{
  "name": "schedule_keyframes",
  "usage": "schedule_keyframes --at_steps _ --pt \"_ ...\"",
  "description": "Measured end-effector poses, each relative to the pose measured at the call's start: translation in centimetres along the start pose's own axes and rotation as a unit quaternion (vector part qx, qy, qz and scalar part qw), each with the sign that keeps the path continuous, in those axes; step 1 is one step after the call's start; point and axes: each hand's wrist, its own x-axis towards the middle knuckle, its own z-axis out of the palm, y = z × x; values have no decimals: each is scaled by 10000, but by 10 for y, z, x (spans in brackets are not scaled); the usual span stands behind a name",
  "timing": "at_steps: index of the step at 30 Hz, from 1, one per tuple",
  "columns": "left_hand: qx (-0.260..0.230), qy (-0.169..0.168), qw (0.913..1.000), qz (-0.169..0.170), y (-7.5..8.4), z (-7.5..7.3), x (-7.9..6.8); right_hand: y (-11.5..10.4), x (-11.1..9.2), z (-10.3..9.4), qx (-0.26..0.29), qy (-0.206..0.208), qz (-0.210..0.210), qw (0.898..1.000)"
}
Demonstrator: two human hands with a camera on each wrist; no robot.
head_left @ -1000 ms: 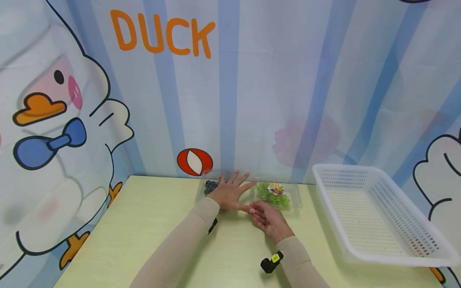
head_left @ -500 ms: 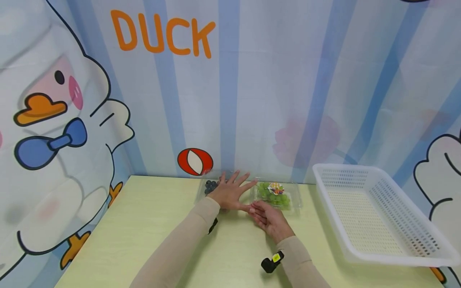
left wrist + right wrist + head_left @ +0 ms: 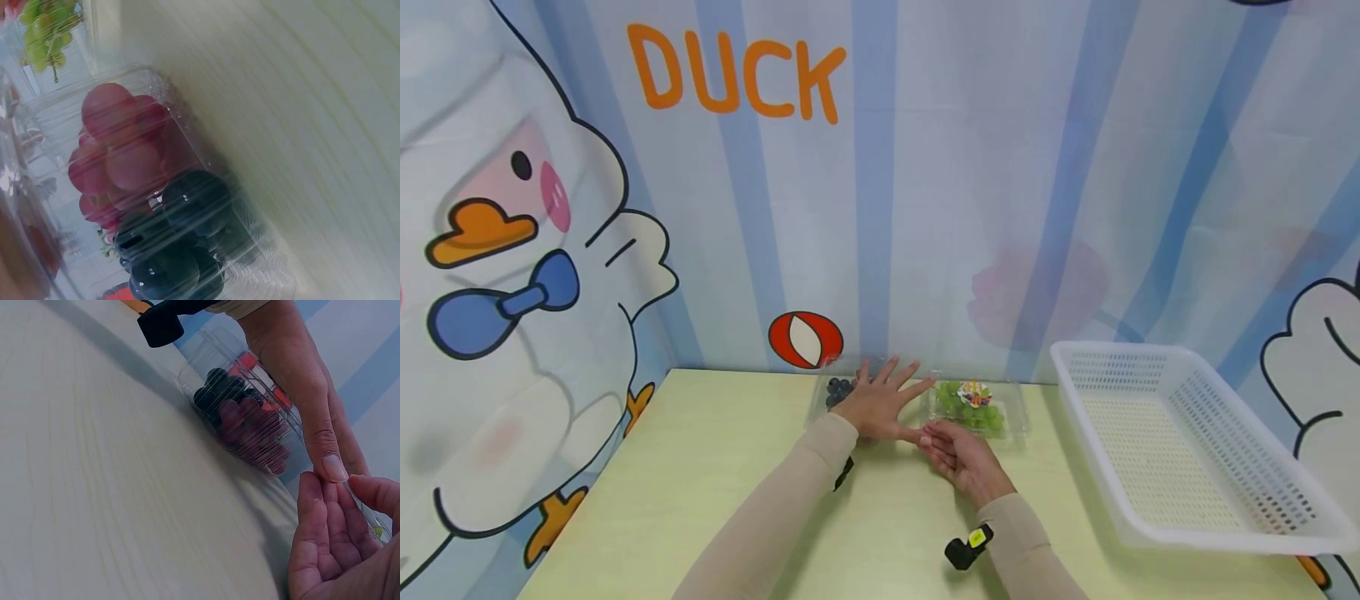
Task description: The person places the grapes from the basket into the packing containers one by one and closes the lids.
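Note:
Near the wall, a clear plastic box point(image 3: 1017, 408) holds green grapes point(image 3: 955, 408) and bears a colourful sticker. My right hand point(image 3: 972, 468) pinches its near left corner, fingers curled below the edge and thumb above. My left hand point(image 3: 876, 407) spreads its straight fingers over the neighbouring clear box point(image 3: 817, 410); its thumb reaches the pinched corner beside my right fingertips. Inside that second box lie red grapes point(image 3: 134, 162) and black grapes point(image 3: 194, 203), partly hidden by my left hand in the head view. Whether my left palm touches the box cannot be told.
A white perforated plastic basket point(image 3: 1112, 475) stands at the right of the pale wooden table point(image 3: 722, 450). A fabric backdrop point(image 3: 925, 208) with duck pictures and blue stripes hangs directly behind the boxes. Both wrists carry small black devices.

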Motion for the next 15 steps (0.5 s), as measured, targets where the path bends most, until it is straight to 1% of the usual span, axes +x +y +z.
schedule_keyframes --at_steps 3,10,15 --pt "-17 1 10000 -2 -1 1 1 -1 0 0 3 -8 8 10000" --pt "3 124 9999 46 -1 4 5 -3 2 -3 -43 5 -29 10000" --pt "39 116 9999 58 -1 5 7 -3 1 -5 -69 12 -29 10000"
